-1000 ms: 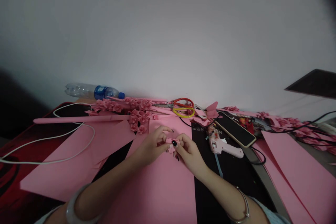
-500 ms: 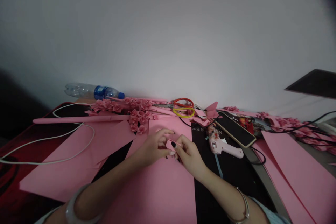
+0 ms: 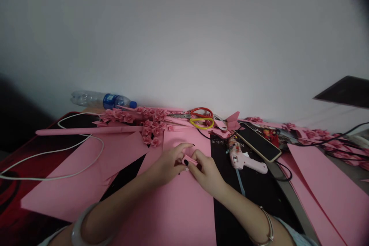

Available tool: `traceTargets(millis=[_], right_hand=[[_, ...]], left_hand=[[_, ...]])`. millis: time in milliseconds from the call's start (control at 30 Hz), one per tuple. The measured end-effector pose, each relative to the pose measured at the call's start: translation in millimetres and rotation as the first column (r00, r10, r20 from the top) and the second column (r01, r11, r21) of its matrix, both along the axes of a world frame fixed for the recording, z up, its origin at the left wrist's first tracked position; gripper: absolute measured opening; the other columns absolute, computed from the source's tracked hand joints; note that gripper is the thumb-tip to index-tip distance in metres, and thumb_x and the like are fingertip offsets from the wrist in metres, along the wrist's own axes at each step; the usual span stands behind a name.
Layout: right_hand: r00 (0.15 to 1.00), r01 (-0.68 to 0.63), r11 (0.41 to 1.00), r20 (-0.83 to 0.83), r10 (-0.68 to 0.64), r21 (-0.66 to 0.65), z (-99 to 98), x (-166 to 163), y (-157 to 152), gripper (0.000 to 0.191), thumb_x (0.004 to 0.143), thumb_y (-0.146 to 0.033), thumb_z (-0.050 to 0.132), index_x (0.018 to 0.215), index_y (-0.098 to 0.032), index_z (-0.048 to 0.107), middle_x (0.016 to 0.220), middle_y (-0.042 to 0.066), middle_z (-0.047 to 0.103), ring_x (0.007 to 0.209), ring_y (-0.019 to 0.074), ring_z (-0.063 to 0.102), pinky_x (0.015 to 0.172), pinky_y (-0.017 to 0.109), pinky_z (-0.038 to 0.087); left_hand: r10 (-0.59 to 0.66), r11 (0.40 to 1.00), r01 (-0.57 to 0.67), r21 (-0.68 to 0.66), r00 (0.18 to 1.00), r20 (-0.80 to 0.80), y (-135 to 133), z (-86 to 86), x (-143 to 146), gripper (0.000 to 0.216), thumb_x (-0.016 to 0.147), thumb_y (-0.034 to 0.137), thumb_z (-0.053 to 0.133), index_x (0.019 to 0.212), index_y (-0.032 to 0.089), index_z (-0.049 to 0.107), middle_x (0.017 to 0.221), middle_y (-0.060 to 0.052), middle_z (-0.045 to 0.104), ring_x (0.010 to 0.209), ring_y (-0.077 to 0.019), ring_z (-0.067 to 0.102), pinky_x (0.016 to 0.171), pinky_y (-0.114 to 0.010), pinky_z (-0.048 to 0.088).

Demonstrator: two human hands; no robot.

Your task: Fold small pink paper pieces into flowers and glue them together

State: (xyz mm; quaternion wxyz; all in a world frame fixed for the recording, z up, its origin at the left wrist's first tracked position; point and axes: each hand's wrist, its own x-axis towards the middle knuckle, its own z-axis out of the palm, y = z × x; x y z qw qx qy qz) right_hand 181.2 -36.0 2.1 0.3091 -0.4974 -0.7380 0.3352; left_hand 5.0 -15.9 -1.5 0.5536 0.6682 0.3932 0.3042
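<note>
Between my two hands is a small folded piece of pink paper (image 3: 189, 160). My left hand (image 3: 170, 163) pinches its left side, the index finger arched over the top and the thumb below. My right hand (image 3: 206, 170) grips the right side, its dark-nailed thumb pressed on the near face. Both hands hover over a large pink paper sheet (image 3: 175, 211). Fingers hide part of the folded piece, so its full shape does not show. Beyond the hands lie several folded pink paper roses (image 3: 152, 128).
Red-and-yellow-handled scissors (image 3: 201, 118) rest among the roses. To the right are a glue gun (image 3: 246, 160), a phone (image 3: 259, 142) and more pink sheets (image 3: 331, 188). At left lie a rolled paper tube (image 3: 86, 131), a white cable (image 3: 99, 153) and a plastic bottle (image 3: 100, 100).
My right thumb has shifted slightly left and down across the folded paper, and the piece has turned in my fingers. Both hands stay in nearly the same place.
</note>
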Motion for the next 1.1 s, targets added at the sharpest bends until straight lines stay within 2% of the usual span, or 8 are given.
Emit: traceTargets(millis=[100,200,333,433,533,833,1100], right_hand=[[0.999,-0.019,1.000,0.034,0.019,0.010,1.7,0.3,-0.1,0.018,0.090,-0.023,0.050,0.073,-0.023,0.044,0.061,-0.003,0.049,0.053,0.0140,0.042,0.053,0.026,0.029],[0.999,-0.034,0.999,-0.006,0.034,-0.009,4.0,0.7,0.0,0.021,0.091,-0.025,0.049,0.071,-0.023,0.043,0.061,-0.003,0.047,0.054,0.0139,0.041,0.053,0.026,0.028],[0.988,0.017,0.998,-0.154,-0.025,-0.055,3.3,1.1,0.5,0.031,0.093,-0.034,0.049,0.066,-0.024,0.038,0.059,-0.006,0.038,0.053,0.0123,0.034,0.050,0.025,0.026],[0.950,0.005,0.985,-0.306,-0.057,-0.170,0.3,0.6,0.6,0.036,0.094,-0.043,0.050,0.068,-0.025,0.034,0.054,-0.007,0.041,0.047,0.0112,0.034,0.046,0.025,0.025],[0.915,-0.012,0.972,-0.394,-0.084,-0.233,-1.2,-0.5,0.6,0.041,0.093,-0.049,0.053,0.067,-0.026,0.031,0.051,-0.007,0.043,0.044,0.0110,0.039,0.045,0.025,0.028],[0.913,-0.029,0.975,-0.404,-0.065,-0.221,1.0,-0.7,1.5,0.045,0.092,-0.054,0.055,0.066,-0.025,0.032,0.049,-0.006,0.049,0.045,0.0117,0.045,0.047,0.025,0.032],[0.934,-0.015,0.984,-0.353,-0.050,-0.180,-1.6,0.4,-0.3,0.045,0.093,-0.055,0.052,0.065,-0.025,0.036,0.049,-0.004,0.049,0.045,0.0131,0.044,0.047,0.026,0.032]], left_hand=[[-0.002,1.000,0.002,0.008,1.000,0.014,-0.7,-1.3,0.0,0.060,0.074,0.009,0.053,0.132,0.022,0.050,0.067,0.007,0.045,0.060,-0.0125,0.044,0.054,-0.024,0.034],[-0.013,0.999,0.016,-0.036,0.997,0.075,-1.5,0.3,0.2,0.059,0.076,0.010,0.056,0.133,0.022,0.049,0.070,0.005,0.049,0.064,-0.0130,0.049,0.057,-0.024,0.038],[0.029,0.997,-0.020,-0.075,0.992,0.127,-0.9,4.6,1.2,0.051,0.080,0.017,0.061,0.130,0.022,0.051,0.070,0.005,0.052,0.066,-0.0133,0.052,0.061,-0.025,0.042],[0.079,0.991,-0.061,-0.119,0.986,0.149,0.8,7.2,2.4,0.046,0.077,0.018,0.064,0.122,0.020,0.056,0.068,0.006,0.053,0.067,-0.0138,0.055,0.063,-0.026,0.044],[0.126,0.983,-0.101,-0.154,0.978,0.163,2.4,8.8,2.6,0.041,0.076,0.018,0.064,0.117,0.019,0.058,0.073,0.003,0.061,0.071,-0.0159,0.062,0.063,-0.026,0.046],[0.202,0.977,-0.191,-0.099,0.972,0.117,4.9,14.2,-0.6,0.029,0.074,0.020,0.068,0.103,0.017,0.065,0.092,-0.005,0.073,0.087,-0.0204,0.069,0.079,-0.032,0.052],[0.184,0.974,-0.156,-0.164,0.968,0.173,7.2,10.5,-1.3,0.021,0.071,0.019,0.071,0.091,0.016,0.067,0.079,-0.003,0.072,0.080,-0.0188,0.069,0.075,-0.030,0.051]])
